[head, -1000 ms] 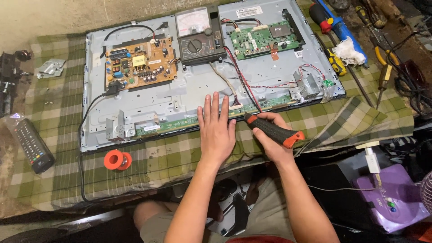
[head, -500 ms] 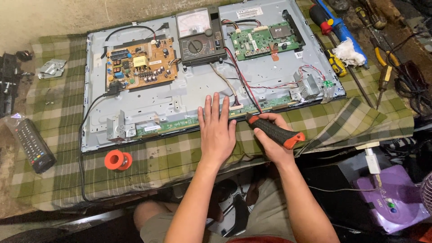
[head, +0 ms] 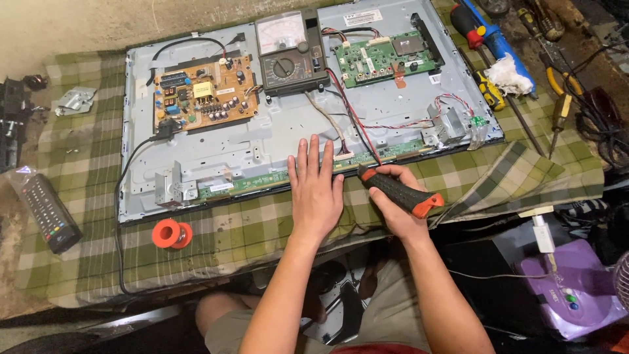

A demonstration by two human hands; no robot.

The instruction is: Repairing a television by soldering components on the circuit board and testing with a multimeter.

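1. Nothing much had shifted since the earlier frames: both hands stayed at the near edge of the opened television back panel (head: 275, 141).
2. At far left a black remote control (head: 47, 213) lay on the checked cloth (head: 92, 190), with an orange solder spool (head: 171, 233) nearer the panel.
3. Further right, the brown power board (head: 203, 98) and an analogue multimeter (head: 288, 56) sat on the panel.
4. His left hand (head: 316, 190) lay flat, fingers spread, apparently steadying the panel.
5. His right hand (head: 393, 200) was clamped around a black-and-orange screwdriver (head: 400, 192), tip toward the narrow green strip board (head: 275, 178).
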